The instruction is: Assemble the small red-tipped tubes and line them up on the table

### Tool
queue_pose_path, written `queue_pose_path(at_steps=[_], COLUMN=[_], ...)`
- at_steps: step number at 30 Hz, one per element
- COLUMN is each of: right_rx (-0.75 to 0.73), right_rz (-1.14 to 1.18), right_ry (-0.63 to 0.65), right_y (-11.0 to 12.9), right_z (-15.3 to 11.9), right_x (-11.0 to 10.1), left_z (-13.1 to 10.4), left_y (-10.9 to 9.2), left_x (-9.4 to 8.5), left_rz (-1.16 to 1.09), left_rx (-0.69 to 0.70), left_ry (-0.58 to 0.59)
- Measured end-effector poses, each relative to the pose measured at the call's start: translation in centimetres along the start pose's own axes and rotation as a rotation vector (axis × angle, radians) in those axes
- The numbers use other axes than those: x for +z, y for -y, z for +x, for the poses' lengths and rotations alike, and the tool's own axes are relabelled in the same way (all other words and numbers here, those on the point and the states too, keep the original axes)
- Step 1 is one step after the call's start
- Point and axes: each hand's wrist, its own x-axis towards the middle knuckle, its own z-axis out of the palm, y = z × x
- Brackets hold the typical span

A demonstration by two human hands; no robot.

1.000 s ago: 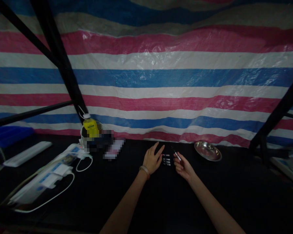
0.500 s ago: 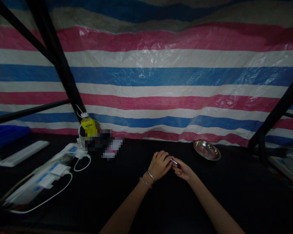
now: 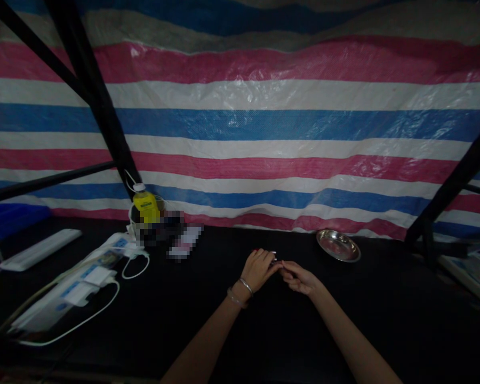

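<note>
My left hand [image 3: 259, 269], with bangles at its wrist, is curled over the dark table [image 3: 272, 341]. It is closed round a small shiny metal object [image 3: 273, 261], of which only bright edges show past the fingers. A speck of red is visible by its knuckles. My right hand [image 3: 298, 278] meets it from the right, thumb and forefinger pinched together at the left fingertips. What that pinch holds, if anything, is too small to make out. The kind of metal object cannot be told.
A round steel dish [image 3: 338, 246] lies at the back right. On the left are a power strip [image 3: 70, 290] with white cables, a white bar [image 3: 42, 249], a yellow bottle [image 3: 146, 207] and a blue tray [image 3: 14, 218]. Striped sheeting [image 3: 264, 125] hangs behind black metal posts [image 3: 100, 106].
The shiny object showed between both hands at the right fingertips; now its bright edges show at my left hand's fingers. My right fingers have closed into a tighter pinch.
</note>
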Motion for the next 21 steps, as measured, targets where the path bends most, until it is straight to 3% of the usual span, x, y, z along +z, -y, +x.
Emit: queue_pose_path(at_steps=[9, 14, 21], right_rx=[-0.081, -0.240, -0.395], right_rz=[0.139, 0.278, 0.051], right_ry=[-0.025, -0.198, -0.535], right_y=[1.3, 2.2, 1.3], right_z=[-0.6, -0.6, 0.6], right_x=[-0.7, -2.8, -5.8], left_z=[0.0, -0.1, -0.5], left_y=[0.5, 1.1, 1.8], left_x=[-0.1, 0.2, 1.0], left_rz=[-0.013, -0.047, -0.078], left_rx=[-0.016, 0.005, 0.054], left_ry=[0.002, 0.010, 0.156])
